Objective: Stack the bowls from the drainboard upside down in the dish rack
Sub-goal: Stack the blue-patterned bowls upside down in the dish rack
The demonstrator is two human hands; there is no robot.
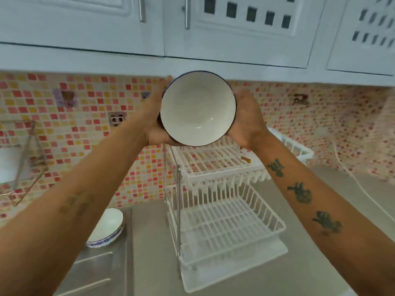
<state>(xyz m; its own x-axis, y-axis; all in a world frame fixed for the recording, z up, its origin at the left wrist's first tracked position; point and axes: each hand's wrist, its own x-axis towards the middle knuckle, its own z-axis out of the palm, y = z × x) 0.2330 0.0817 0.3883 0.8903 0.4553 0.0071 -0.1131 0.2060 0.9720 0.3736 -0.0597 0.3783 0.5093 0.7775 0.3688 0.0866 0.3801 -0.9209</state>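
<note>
While one bowl [198, 108] is gripped between the left hand [152, 116] and right hand [248, 118] above the empty rack [224, 223], another bowl [106, 227] is left on the drainboard [96, 265].

A grey stainless-steel counter [245, 210] carries a white two-tier wire dish rack [224, 218], which stands on a white plastic drip tray [233, 272]. To its left, on the ribbed steel drainboard [94, 274], sits a white bowl with a blue patterned band [106, 228] (tilted, opening upward). A white cable [361, 189] trails across the counter's right side.
</note>
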